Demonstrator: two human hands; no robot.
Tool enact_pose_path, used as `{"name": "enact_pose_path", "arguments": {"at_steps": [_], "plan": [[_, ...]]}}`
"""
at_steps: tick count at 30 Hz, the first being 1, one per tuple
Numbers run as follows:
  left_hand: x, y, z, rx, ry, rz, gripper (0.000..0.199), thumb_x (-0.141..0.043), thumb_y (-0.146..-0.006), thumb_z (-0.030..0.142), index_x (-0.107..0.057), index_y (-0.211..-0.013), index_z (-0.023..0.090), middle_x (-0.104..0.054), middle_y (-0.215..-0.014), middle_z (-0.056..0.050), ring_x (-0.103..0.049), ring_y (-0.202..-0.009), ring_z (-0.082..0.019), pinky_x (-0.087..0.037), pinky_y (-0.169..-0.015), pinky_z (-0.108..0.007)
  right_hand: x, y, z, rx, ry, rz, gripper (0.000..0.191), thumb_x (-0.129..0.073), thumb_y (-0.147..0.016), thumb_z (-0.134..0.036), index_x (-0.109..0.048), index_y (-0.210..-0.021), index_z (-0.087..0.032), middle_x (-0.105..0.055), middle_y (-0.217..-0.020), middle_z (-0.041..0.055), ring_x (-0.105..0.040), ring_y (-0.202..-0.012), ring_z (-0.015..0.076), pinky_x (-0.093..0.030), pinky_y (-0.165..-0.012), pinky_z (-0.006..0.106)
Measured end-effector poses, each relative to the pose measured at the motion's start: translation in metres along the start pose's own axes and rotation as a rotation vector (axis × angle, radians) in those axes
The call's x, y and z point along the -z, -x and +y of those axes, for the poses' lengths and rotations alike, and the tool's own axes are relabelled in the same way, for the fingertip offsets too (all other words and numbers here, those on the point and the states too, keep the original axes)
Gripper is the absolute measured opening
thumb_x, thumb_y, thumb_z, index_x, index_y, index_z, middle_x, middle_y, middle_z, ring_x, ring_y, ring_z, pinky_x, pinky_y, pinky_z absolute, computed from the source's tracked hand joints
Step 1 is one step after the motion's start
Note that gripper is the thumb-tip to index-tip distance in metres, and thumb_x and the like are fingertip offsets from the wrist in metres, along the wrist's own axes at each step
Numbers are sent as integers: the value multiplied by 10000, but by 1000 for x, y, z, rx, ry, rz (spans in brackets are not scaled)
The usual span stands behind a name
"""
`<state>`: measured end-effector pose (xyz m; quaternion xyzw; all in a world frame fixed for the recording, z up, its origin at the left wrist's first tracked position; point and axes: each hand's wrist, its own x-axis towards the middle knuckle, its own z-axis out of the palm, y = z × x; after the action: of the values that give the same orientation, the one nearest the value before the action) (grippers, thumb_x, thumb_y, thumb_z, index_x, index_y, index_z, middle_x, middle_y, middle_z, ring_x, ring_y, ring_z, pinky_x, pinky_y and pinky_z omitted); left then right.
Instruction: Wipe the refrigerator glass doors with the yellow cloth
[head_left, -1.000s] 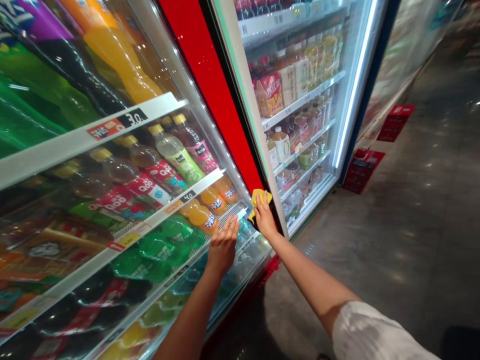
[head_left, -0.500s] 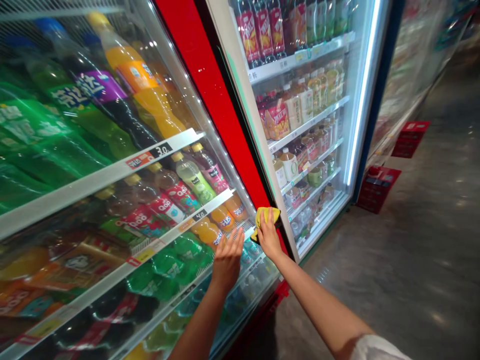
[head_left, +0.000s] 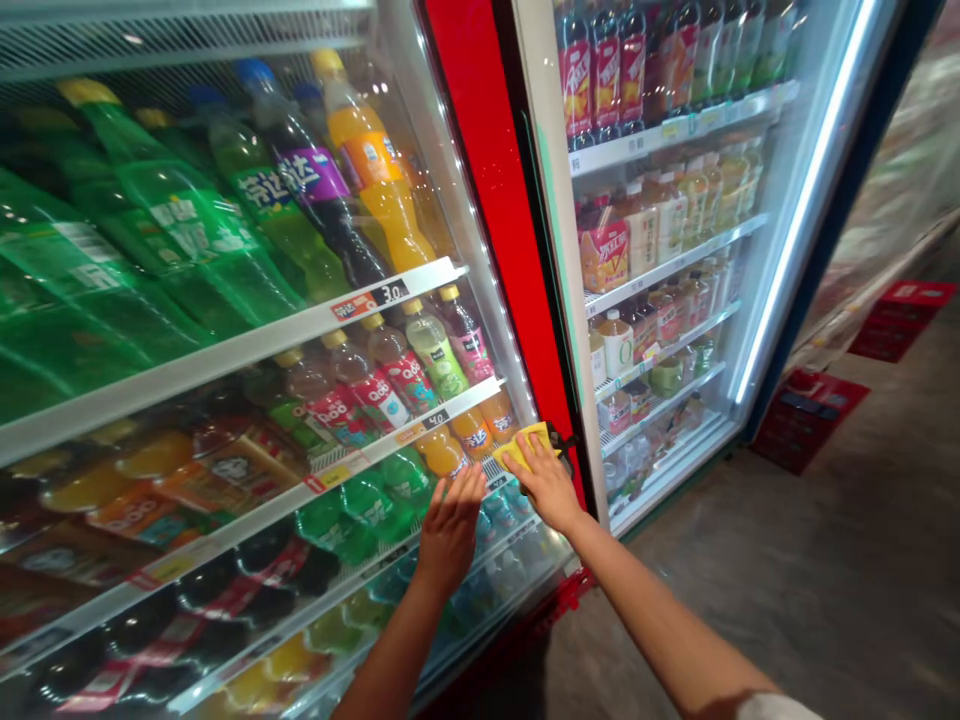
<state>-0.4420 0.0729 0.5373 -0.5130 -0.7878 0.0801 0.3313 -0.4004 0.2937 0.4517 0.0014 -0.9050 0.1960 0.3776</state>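
Observation:
A yellow cloth (head_left: 517, 449) lies under my right hand (head_left: 549, 485), whose fingers press it to the lower right of the cooler's glass door (head_left: 517, 395), beside the red frame (head_left: 491, 180). A dark edge or patch shows by the cloth; I cannot make out what it is. Just to the left, my left hand (head_left: 452, 525) rests flat with its fingers stretched out, seemingly against the same glass. Behind the pane, small orange soda bottles (head_left: 444, 452) lie close to both hands.
Large green bottles (head_left: 187, 220) and other drinks fill the cooler's white shelves (head_left: 247, 360). On the right stands a second lit cooler (head_left: 675, 230) with bottles and cartons. Red boxes (head_left: 810, 420) sit on the grey floor (head_left: 750, 570) past it.
My right hand has slid the cloth left from the red and black frame onto the glass edge. My left hand stays flat nearby. The view has turned left.

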Motion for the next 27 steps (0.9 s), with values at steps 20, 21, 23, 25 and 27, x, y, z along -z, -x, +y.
{"name": "enact_pose_path", "arguments": {"at_steps": [20, 21, 23, 25, 27], "plan": [[40, 44, -21, 168, -41, -96, 782, -466, -854, 82, -335, -1609, 237, -410, -1642, -48, -334, -1542, -226, -111, -1313, -467, 1, -33, -33, -149, -34, 185, 871, -519, -904, -42, -167, -1643, -338, 5, -1738, 98, -92, -1592, 396, -445, -1116, 636], [41, 46, -21, 176, -43, -103, 764, -471, -859, 86, -355, -1600, 233, -405, -1644, -52, -330, -1544, -229, -107, -1311, -472, -3, -40, -50, -155, -45, 194, 856, -531, -920, -76, -154, -1649, -319, 26, -1737, 111, -66, -1591, 412, -427, -1121, 656], [43, 53, -20, 191, -50, -116, 737, -486, -865, 98, -386, -1584, 222, -395, -1649, -62, -318, -1550, -240, -106, -1308, -478, -13, -41, -79, -100, -50, 137, 804, -551, -937, -131, -212, -1643, -312, -28, -1738, 116, -80, -1588, 424, -375, -1137, 703], [45, 60, -20, 208, -59, -134, 726, -495, -865, 103, -401, -1576, 216, -390, -1651, -67, -312, -1552, -247, -103, -1306, -483, -22, -28, -90, 40, -52, 11, 753, -560, -934, -135, -311, -1613, -347, -166, -1726, 89, -167, -1584, 388, -310, -1183, 704], [50, 71, -23, 226, -67, -155, 720, -498, -869, 101, -408, -1572, 222, -387, -1652, -66, -313, -1552, -246, -93, -1308, -484, -24, -8, -80, 202, -55, -119, 740, -543, -920, -87, -387, -1569, -407, -309, -1688, 34, -278, -1564, 310, -261, -1241, 639]]}}
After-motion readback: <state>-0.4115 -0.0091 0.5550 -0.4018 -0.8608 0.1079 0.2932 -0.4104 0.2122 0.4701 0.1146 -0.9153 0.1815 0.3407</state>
